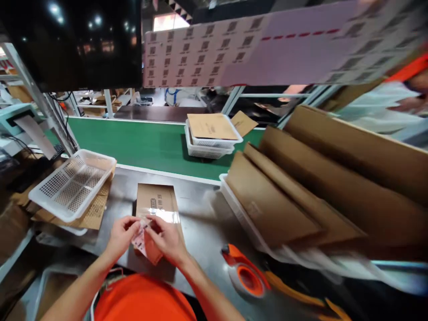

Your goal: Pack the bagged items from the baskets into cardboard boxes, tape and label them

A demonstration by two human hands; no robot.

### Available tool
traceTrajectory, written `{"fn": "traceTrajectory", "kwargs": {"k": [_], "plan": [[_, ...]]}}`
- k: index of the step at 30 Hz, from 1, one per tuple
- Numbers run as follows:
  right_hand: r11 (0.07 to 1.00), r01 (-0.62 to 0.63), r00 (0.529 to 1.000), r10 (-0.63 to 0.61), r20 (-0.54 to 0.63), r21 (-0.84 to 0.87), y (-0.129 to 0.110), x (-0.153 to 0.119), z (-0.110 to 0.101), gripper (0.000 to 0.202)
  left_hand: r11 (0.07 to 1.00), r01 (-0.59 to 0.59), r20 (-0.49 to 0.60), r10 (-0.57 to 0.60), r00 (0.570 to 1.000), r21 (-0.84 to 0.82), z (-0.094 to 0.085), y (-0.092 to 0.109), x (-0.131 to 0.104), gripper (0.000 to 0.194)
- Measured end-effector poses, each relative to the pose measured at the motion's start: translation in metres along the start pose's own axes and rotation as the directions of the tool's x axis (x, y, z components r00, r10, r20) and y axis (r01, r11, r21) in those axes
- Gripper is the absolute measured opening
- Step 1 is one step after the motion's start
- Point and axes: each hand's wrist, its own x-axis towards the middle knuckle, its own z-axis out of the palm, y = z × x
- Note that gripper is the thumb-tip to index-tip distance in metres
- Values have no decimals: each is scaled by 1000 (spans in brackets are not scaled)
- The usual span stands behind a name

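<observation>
Low at about six o'clock, the left hand [121, 236] and the right hand [169, 240] meet over a flat cardboard box [156, 209] lying on the grey worktable [200, 209]. Both sets of fingers are pinched on a small pinkish label [140, 240], which sits between the hands, perhaps a sticker sheet, since blur hides detail. At nine o'clock a white basket [72, 183] tilts on cardboard. At four o'clock lies an orange tape dispenser [245, 274]; at three o'clock cardboard sheets [301, 187] lean stacked. At twelve o'clock runs a green belt [143, 142] carrying a loaded tray [209, 145].
</observation>
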Motion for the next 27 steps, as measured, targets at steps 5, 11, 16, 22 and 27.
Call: {"fn": "traceTrajectory", "kwargs": {"k": [5,11,16,22,27], "plan": [[956,262,961,-271,-50,-133,0,-14,0,17,999,7,46,-9,999,52,16,-11,-15,35],[925,333,941,-338,3,-185,-2,-20,-10,19,995,10,69,-17,997,98,22,-11,-24,31],[804,453,886,-454,93,-385,0,-24,-18,26,993,42,64,-49,997,109,25,-14,-22,32],[620,548,818,-539,202,-561,-2,-22,-29,35,979,203,61,-201,978,-22,35,-18,-22,40],[630,551,819,-532,213,-547,3,-18,-28,31,940,300,45,-297,954,-160,37,-18,-22,46]]}}
